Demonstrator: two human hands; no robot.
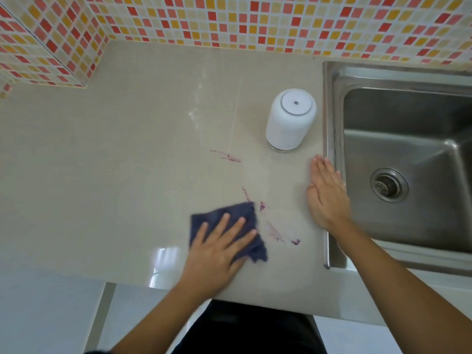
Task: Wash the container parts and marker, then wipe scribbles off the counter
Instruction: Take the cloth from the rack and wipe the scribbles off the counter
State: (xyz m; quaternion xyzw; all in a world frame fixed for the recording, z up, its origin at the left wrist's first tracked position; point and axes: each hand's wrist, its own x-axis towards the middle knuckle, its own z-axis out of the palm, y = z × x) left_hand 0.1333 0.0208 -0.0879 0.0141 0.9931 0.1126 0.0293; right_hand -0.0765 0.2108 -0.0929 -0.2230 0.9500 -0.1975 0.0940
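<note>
My left hand [219, 247] lies flat, fingers spread, pressing a dark blue cloth [246, 215] onto the beige counter [127, 175]. Purple scribbles [277, 235] run just right of the cloth, and another purple mark [227, 157] sits farther back. My right hand [328, 195] rests flat with fingers together on the counter beside the sink's left rim, holding nothing. A white container [290, 121] stands on the counter behind my right hand, a round disc with a small hole on top. No marker is visible.
A stainless steel sink [408, 149] with a drain [389, 185] fills the right side. A mosaic tile wall [229, 21] in red, orange and cream backs the counter and juts out at the left. The counter's front edge is near my body.
</note>
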